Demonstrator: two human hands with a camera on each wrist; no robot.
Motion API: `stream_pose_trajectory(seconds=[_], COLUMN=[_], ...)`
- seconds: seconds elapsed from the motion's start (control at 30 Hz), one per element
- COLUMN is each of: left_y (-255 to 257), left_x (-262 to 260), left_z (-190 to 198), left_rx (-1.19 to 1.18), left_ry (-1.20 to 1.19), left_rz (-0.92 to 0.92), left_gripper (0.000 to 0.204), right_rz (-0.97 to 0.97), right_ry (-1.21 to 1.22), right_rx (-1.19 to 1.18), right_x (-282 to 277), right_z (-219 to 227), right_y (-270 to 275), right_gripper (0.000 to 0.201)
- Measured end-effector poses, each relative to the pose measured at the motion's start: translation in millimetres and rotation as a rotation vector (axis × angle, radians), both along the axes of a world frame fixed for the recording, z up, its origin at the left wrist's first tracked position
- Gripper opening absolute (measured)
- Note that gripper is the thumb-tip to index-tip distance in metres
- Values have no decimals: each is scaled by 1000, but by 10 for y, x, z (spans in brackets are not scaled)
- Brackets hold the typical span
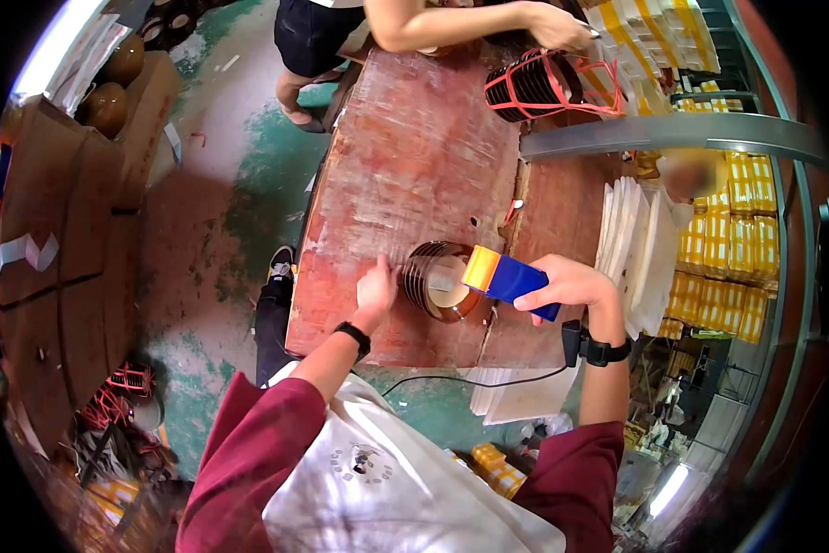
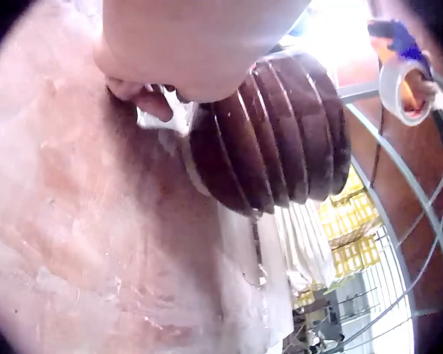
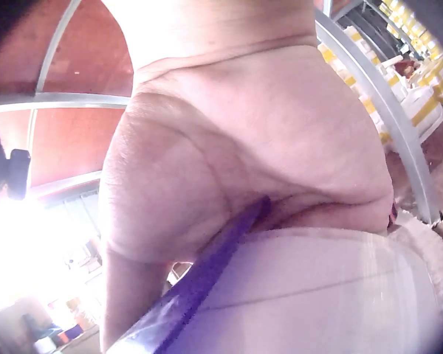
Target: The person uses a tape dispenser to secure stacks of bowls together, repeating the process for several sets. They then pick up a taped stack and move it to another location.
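Note:
A stack of brown bowls (image 1: 419, 278) lies on its side on the red tabletop, pale insides facing right. My right hand (image 1: 567, 281) grips a blue and yellow tape dispenser (image 1: 518, 279) beside the open end of the stack. Its big roll of clear tape (image 3: 317, 295) fills the lower right wrist view. At the stack's left end is my left hand (image 1: 375, 293). In the left wrist view its curled fingers (image 2: 156, 105) pinch a shiny clear strip of tape (image 2: 179, 116) close to the base of the bowls (image 2: 280, 140). A faint strip runs over the stack towards the dispenser.
Across the table (image 1: 405, 138) another person's hand (image 1: 557, 28) is over a bowl stack tied with red strapping (image 1: 534, 88). White foam sheets (image 1: 631, 249) stand along the right edge. A grey metal bar (image 1: 663, 135) crosses the right side; yellow-banded packs (image 1: 710, 286) stack beyond.

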State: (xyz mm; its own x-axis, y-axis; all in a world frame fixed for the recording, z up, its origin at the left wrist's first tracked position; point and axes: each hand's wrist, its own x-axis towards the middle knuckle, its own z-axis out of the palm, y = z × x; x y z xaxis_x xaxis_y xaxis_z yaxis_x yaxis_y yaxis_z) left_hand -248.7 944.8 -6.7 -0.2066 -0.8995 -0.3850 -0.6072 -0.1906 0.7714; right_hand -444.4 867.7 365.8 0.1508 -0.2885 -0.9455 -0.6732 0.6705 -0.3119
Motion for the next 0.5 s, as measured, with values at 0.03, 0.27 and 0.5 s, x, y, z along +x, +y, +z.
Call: stream_pose_trajectory(seconds=[0.03, 0.27, 0.5], left_y=[2, 171, -52], left_x=[31, -138, 100], left_z=[-4, -108, 689], left_rx=[149, 684, 152], left_ry=[191, 1011, 707], left_rz=[145, 240, 68], left_gripper=[35, 81, 66], right_rz=[0, 22, -83], right_ry=[6, 14, 99], right_rx=[3, 0, 31], right_x=[-16, -190, -438], right_z=[11, -13, -153], right_y=[22, 158, 262], right_gripper=[34, 34, 43])
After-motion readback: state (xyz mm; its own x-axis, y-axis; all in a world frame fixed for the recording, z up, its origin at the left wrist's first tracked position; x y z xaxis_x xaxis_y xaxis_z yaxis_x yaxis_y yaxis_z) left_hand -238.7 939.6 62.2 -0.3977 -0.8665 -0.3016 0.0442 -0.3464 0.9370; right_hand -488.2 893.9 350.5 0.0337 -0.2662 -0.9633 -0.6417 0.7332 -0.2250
